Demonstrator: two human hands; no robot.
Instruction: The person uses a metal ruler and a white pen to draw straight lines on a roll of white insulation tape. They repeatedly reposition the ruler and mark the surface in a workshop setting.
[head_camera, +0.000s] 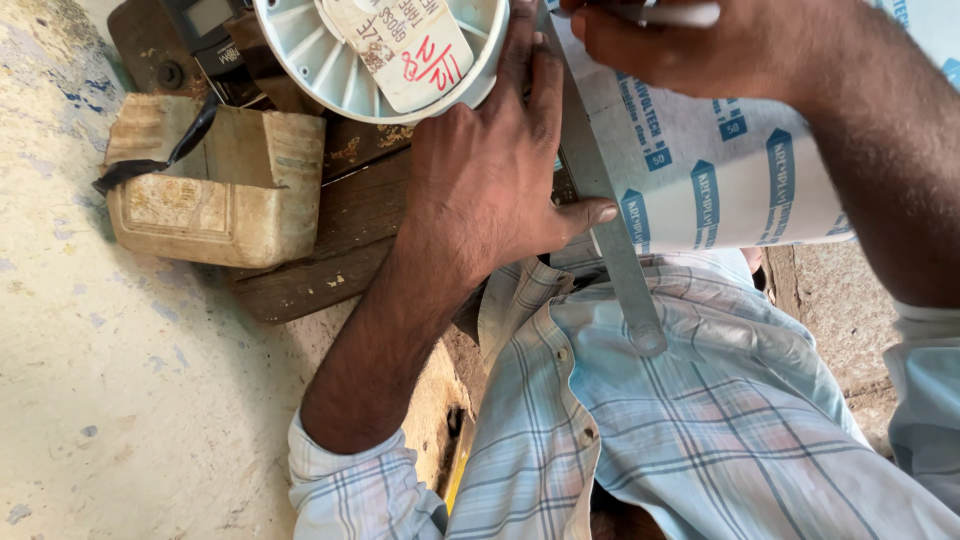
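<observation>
The left hand (500, 170) grip lies flat, pinning a steel ruler (605, 190) onto the white sheet (720, 170). The ruler's long axis runs beside its thumb toward the body. The right hand (680, 45) grip pinches a pen (675, 13) above the ruler.

A pale blue-white ribbed plastic reel (330, 60) is wearing a cream label marked in red. The white sheet (720, 170) is showing repeated blue arrow-shaped prints. The grey steel ruler (610, 220) is gleaming dully. The shirt (700, 420) is showing light blue plaid. The box (215, 185) is looking dirty tan.
</observation>
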